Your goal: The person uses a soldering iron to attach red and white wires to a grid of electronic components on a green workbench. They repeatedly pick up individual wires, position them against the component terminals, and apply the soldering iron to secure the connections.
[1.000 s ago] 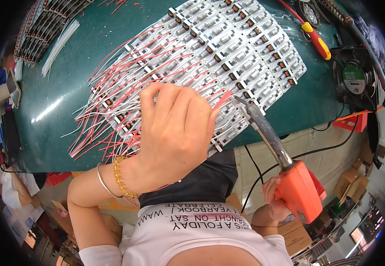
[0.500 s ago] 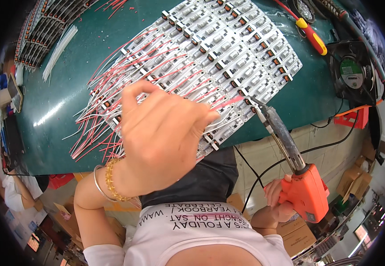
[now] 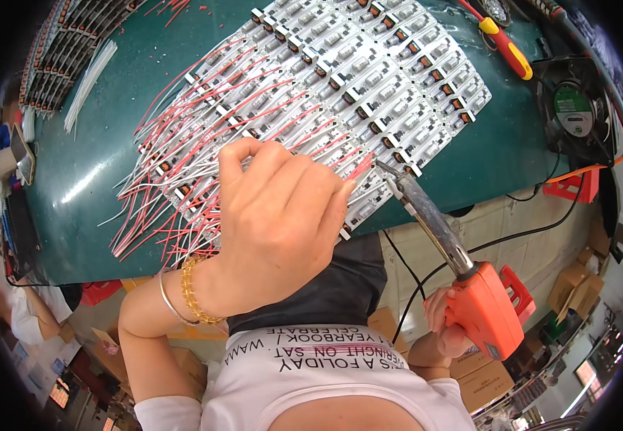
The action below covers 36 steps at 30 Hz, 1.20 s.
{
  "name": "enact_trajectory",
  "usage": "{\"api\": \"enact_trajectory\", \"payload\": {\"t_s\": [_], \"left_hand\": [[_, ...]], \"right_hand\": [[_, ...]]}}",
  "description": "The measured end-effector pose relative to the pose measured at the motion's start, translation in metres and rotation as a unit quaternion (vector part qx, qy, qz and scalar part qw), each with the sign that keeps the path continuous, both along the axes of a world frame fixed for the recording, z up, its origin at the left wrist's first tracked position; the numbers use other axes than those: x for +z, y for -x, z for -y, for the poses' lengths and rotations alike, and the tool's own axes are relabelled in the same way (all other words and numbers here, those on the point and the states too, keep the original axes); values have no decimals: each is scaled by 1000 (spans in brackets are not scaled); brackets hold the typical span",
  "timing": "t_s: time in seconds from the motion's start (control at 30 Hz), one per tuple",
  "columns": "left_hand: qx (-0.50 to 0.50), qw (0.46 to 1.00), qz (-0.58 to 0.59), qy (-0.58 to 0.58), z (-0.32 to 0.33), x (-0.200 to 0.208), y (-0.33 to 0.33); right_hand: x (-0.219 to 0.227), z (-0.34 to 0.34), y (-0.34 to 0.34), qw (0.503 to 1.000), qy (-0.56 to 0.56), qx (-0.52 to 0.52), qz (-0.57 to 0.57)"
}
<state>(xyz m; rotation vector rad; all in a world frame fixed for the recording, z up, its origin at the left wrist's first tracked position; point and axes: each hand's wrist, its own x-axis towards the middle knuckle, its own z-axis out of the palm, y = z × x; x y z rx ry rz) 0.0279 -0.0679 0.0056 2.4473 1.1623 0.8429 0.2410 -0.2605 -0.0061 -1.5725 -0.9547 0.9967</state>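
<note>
A white panel of small circuit boards [image 3: 405, 79] lies on the green table. Over its near part my left hand [image 3: 279, 208] is closed in a pinch on a small bunch of red wires [image 3: 360, 168], whose ends reach toward the boards. My right hand [image 3: 439, 323] is wrapped round the grip of an orange soldering gun [image 3: 485, 309]. The gun's tip rests at or just above the panel, beside the ends of the red wires; contact cannot be made out. Many red and white wires [image 3: 160, 154] fan out from the panel's left side. My left fingertips are partly hidden.
A stack of board strips [image 3: 74, 54] and a bundle of white wires [image 3: 90, 86] lie at the far left. At the right are a red-and-yellow screwdriver [image 3: 505, 49] and a black fan [image 3: 573, 108]. A black cable [image 3: 498, 244] hangs below the table edge.
My left hand has shifted slightly right with the red wires. The soldering gun's tip has moved left along the panel, and the panel sits slightly farther left in view.
</note>
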Motion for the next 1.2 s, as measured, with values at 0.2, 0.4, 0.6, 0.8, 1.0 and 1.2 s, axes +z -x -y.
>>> {"api": "enact_trajectory", "payload": {"t_s": [0.2, 0.4, 0.6, 0.8, 1.0, 1.2], "left_hand": [[5, 1000, -1, -6, 1, 0, 0], [1, 1000, -1, -9, 1, -2, -1], [11, 1000, 4, 0, 1, 1, 1], [-7, 998, 45, 38, 5, 3, -3], [-20, 999, 29, 33, 5, 0, -6], [-16, 999, 19, 22, 5, -1, -5]], "right_hand": [[-7, 8, -8, 991, -17, 18, 134], [3, -6, 0, 999, -37, 15, -19], [-4, -4, -1, 997, -67, 31, -19], [-5, 8, -7, 993, -87, 67, -45], [1, 12, -6, 999, -28, 20, -21], [-5, 26, -13, 991, 7, 10, 134]]}}
